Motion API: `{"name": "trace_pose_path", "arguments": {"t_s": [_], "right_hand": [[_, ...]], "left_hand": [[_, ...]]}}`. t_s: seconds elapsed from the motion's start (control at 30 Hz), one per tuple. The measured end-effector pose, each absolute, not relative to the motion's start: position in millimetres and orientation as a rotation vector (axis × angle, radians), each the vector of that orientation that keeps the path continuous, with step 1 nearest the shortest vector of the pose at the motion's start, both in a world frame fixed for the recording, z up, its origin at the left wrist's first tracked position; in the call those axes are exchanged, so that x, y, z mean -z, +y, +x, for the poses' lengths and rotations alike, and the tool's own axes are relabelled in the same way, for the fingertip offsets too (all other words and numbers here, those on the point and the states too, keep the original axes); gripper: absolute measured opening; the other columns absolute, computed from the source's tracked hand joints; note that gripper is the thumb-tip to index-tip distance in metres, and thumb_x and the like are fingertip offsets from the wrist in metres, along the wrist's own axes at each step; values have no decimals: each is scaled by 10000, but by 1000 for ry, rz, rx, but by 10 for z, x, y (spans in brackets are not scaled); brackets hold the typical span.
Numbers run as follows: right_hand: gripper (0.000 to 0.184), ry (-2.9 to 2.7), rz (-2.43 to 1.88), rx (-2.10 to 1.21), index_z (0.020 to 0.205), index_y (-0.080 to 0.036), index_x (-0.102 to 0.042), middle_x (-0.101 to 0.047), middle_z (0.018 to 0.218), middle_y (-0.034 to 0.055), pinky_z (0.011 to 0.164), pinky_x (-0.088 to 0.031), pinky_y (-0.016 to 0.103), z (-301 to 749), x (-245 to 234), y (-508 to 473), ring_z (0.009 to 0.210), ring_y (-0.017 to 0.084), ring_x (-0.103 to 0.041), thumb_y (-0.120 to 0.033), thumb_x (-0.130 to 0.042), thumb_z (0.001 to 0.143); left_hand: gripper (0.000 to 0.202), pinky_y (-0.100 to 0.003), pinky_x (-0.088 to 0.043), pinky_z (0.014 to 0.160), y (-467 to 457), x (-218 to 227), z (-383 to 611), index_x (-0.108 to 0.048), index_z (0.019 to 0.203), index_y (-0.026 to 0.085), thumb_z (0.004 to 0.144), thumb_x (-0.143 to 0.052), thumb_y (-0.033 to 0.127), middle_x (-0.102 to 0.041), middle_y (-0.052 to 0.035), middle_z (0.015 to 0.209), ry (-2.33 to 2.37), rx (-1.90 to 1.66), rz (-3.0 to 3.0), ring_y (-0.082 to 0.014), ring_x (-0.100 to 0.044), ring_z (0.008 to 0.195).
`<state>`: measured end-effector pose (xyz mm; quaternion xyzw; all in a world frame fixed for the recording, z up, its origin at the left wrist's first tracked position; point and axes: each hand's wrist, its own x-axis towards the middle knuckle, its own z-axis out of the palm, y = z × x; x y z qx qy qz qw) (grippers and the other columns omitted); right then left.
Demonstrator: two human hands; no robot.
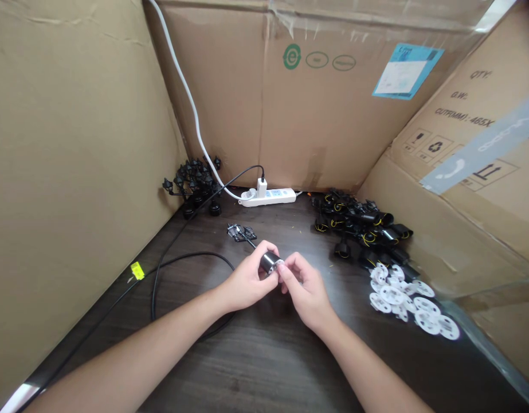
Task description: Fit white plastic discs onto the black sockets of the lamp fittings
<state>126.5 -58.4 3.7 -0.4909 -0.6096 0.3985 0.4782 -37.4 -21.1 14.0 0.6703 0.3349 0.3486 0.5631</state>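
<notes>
My left hand (pixel 250 281) is wrapped round the black cylindrical base (pixel 270 261) of a small model street lamp, holding it tilted above the table. From the base a thin post runs up and left to dark lantern heads (pixel 242 232). A white disc (pixel 278 266) sits at the base's near end, facing my right hand (pixel 305 287). The right thumb presses on this disc, with the fingers curled close beside it. How far the disc sits inside the base is hidden by the fingertips.
Finished-looking black lamps (pixel 195 180) stand at the back left. Black lamp parts with yellow wires (pixel 363 223) and loose white discs (pixel 393 295) lie on the right. A power strip (pixel 275 197) is at the back; a black cable (pixel 169 252) loops at left. Cardboard walls (pixel 230 103) surround the table.
</notes>
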Motion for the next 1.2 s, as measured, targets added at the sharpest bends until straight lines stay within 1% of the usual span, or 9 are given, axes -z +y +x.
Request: {"name": "trace_pose_path", "arguments": {"t_s": [0.33,0.7,0.93,1.07,1.2], "right_hand": [[324,-1459,-1184,-1039,808,-213,-541,-555,676,-22,547,-434,247,1262,-25,-574,572,134,-530,-481,-574,988],[349,-1454,-1164,-1070,784,-204,-545,-556,666,-20,565,-435,238,1269,-10,-573,588,133,-528,-476,-552,1003],[338,-1491,-1193,-1057,769,-200,-538,-539,670,-20,571,-407,248,1274,-7,-556,591,134,-516,-461,-557,984],[349,-1500,-1228,-1004,737,-199,-536,-531,655,-22,575,-386,252,1278,-26,-560,593,137,-509,-460,-582,964],[396,-1515,-1224,-994,703,-199,-521,-524,631,-22,578,-376,252,1283,-35,-571,588,134,-495,-473,-548,988]], "left_hand": [[199,-214,-393,627,-204,-127,-380,-435,1043,214,945,-585,299,-527,46,811,749,-816,1570,-99,-497,693],[215,-220,-442,666,-214,-144,-372,-418,1070,215,954,-586,282,-548,44,820,686,-826,1529,-106,-577,722],[176,-212,-413,637,-200,-143,-372,-428,1043,210,951,-564,272,-506,51,807,719,-806,1572,-98,-522,703],[193,-206,-399,631,-207,-154,-368,-432,1041,211,932,-584,256,-486,53,818,735,-815,1590,-93,-486,701],[237,-209,-413,645,-217,-150,-363,-421,1053,214,908,-607,230,-494,54,824,736,-828,1553,-92,-497,704]]}}
